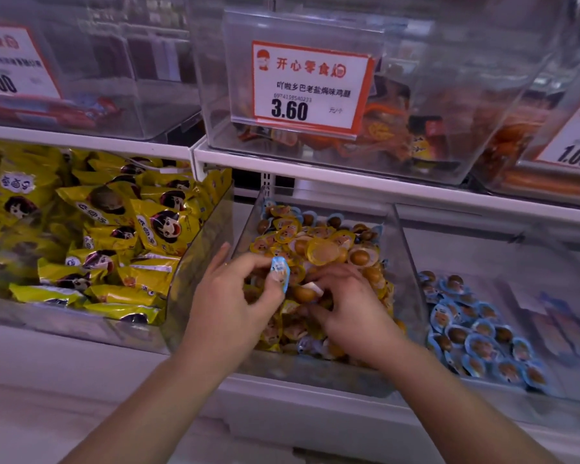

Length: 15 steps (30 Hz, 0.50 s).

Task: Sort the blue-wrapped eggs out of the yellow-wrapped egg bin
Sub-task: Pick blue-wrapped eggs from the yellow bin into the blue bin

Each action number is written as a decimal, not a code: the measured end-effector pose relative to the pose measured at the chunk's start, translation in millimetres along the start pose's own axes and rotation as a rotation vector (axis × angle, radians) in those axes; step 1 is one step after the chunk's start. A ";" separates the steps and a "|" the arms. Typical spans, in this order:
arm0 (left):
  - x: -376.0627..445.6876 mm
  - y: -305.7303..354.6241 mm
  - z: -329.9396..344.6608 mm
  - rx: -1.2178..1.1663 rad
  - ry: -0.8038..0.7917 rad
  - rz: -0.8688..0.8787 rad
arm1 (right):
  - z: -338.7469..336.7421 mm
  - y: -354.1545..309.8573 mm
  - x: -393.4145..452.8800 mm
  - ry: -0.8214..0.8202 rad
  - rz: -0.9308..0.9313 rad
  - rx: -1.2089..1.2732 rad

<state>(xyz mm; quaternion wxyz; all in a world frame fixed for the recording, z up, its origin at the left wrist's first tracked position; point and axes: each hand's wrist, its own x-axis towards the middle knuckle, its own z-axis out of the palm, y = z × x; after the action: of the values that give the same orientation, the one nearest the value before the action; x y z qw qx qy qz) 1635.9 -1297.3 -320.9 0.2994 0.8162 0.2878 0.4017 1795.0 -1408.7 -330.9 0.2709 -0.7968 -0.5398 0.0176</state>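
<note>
My left hand (235, 296) pinches 1 blue egg (281, 274), upright; the blue pile (476, 333) lies at 3 o'clock, nearer my right hand (345, 303), probably curled on another in the yellow bin (404, 262).

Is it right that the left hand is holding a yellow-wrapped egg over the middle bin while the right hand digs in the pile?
Not quite. The head view shows the left hand pinching a blue-wrapped egg, not a yellow one. The rest holds: it is over the middle bin, and the right hand is down in the pile of yellow-wrapped eggs.
</note>
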 end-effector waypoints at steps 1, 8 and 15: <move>-0.5 3.2 -0.3 -0.056 0.023 -0.020 | -4.8 -0.6 0.9 0.032 0.070 0.110; 5.3 21.7 17.6 -0.458 -0.075 -0.263 | -37.0 5.6 -4.7 0.270 0.300 0.476; 13.3 25.2 23.1 -0.871 -0.096 -0.709 | -35.9 -15.8 -14.8 0.099 0.057 0.284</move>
<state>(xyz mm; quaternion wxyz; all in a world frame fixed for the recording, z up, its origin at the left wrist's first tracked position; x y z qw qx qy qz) 1667.6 -1310.3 -307.7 0.7380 0.4878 0.3385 0.3207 1786.8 -1432.1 -297.1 0.4067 -0.7654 -0.4949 0.0625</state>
